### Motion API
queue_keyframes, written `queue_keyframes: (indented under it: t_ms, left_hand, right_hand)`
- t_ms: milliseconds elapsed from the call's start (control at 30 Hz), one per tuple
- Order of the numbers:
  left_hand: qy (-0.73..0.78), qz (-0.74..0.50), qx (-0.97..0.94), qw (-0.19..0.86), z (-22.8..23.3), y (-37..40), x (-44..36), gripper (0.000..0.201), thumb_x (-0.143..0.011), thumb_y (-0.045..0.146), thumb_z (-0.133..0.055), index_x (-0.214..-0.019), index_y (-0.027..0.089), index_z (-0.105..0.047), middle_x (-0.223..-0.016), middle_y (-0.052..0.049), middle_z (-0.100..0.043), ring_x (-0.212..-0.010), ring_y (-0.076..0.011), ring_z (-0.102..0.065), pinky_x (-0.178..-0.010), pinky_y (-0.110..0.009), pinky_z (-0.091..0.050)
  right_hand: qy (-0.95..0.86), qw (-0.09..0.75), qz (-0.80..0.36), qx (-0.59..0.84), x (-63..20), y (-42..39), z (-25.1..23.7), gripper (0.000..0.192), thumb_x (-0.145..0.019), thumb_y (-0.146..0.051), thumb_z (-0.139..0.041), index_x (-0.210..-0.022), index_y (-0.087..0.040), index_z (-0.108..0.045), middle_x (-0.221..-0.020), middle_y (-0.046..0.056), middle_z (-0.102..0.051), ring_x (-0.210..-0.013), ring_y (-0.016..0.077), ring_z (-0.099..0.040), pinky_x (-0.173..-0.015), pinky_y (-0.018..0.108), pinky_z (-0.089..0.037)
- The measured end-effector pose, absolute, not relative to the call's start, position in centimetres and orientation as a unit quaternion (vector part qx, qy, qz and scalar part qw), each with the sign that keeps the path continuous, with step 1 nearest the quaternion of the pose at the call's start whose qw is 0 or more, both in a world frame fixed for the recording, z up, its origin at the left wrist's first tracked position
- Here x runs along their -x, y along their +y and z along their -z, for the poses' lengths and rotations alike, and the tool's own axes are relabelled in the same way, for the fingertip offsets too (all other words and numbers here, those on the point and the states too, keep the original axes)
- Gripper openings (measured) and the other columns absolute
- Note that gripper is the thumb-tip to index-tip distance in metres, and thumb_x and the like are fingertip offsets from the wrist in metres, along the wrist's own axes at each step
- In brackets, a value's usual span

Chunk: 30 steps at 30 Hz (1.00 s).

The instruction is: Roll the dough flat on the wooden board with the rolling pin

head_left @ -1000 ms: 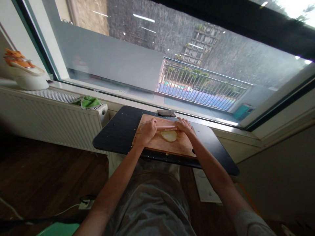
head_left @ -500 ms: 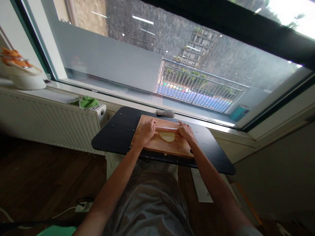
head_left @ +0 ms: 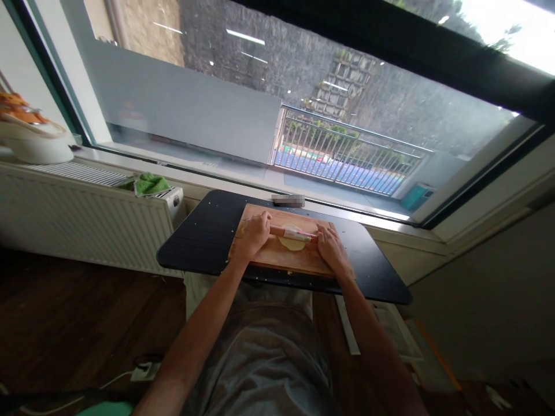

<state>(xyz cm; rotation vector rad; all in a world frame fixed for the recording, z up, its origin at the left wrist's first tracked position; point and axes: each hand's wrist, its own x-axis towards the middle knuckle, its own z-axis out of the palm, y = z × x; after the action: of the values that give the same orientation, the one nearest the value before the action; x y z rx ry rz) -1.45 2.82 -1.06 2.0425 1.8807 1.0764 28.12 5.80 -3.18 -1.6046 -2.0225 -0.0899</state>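
Left hand (head_left: 255, 232) and right hand (head_left: 330, 247) press palms-down on rolling pin (head_left: 295, 233).

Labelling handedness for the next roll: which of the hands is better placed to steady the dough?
Right, marginally. The right hand sits nearer the pale flat dough under the thin wooden rolling pin; the left hand lies further off.

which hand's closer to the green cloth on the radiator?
Left. The left hand grips the rolling pin's end on the cloth's side; the right hand grips the far end.
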Motion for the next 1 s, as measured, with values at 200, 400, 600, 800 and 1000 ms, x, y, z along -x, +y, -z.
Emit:
queue_keyframes:
  t_ms: [200, 400, 600, 800, 1000]
  left_hand:
    - [0.631, -0.358, -0.683, 0.086, 0.8, 2.7, 1.5, 0.029, -0.111, 0.019, -0.044, -0.121, 0.020, -0.071, -0.120, -0.014, -0.080, -0.113, -0.0272, -0.074, -0.099, -0.037, -0.053]
    - [0.622, -0.370, -0.687, 0.061, 1.6, 2.9, 1.6, 0.029, -0.112, 0.021, -0.042, -0.124, 0.020, -0.069, -0.117, -0.013, -0.080, -0.112, -0.0261, -0.074, -0.098, -0.035, -0.053]
    - [0.647, -0.394, -0.653, 0.022, 2.1, 3.5, 1.4, 0.035, -0.116, 0.031, -0.035, -0.127, 0.018, -0.066, -0.105, -0.016, -0.080, -0.098, -0.0278, -0.077, -0.085, -0.034, -0.054]
    - [0.600, -0.508, -0.616, 0.044, 2.3, 3.9, 1.7, 0.030, -0.114, 0.027, -0.039, -0.117, 0.019, -0.068, -0.112, -0.016, -0.080, -0.102, -0.0282, -0.077, -0.090, -0.038, -0.058]
    - [0.526, -0.487, -0.692, 0.083, 2.7, 4.4, 2.1, 0.023, -0.102, 0.018, -0.050, -0.108, 0.021, -0.072, -0.105, -0.009, -0.082, -0.101, -0.0252, -0.076, -0.097, -0.040, -0.060]
  right_hand:
    - [-0.783, 0.276, 0.045, 0.556, -27.6, 0.0, 2.6, 0.051, -0.109, -0.028, -0.039, -0.150, -0.020, -0.069, -0.144, 0.010, -0.074, -0.149, 0.0287, -0.056, -0.129, 0.048, -0.043]
    - [-0.778, 0.232, 0.078, 0.578, -25.7, -2.2, 1.2, 0.045, -0.114, -0.041, -0.045, -0.150, -0.025, -0.066, -0.147, 0.013, -0.072, -0.148, 0.0326, -0.057, -0.125, 0.058, -0.039]
    - [-0.803, 0.144, 0.067, 0.574, -24.9, -0.5, -0.2, 0.034, -0.115, -0.048, -0.050, -0.132, -0.025, -0.069, -0.134, 0.012, -0.077, -0.131, 0.0304, -0.065, -0.121, 0.054, -0.040]
    - [-0.810, 0.161, 0.129, 0.549, -25.9, 3.7, 0.3, 0.029, -0.113, -0.044, -0.053, -0.122, -0.020, -0.067, -0.130, 0.015, -0.074, -0.123, 0.0324, -0.062, -0.117, 0.051, -0.039]
    - [-0.745, 0.254, 0.129, 0.603, -25.4, 5.0, 0.4, 0.029, -0.115, -0.042, -0.048, -0.130, -0.023, -0.063, -0.123, 0.013, -0.071, -0.111, 0.0306, -0.061, -0.096, 0.039, -0.045]
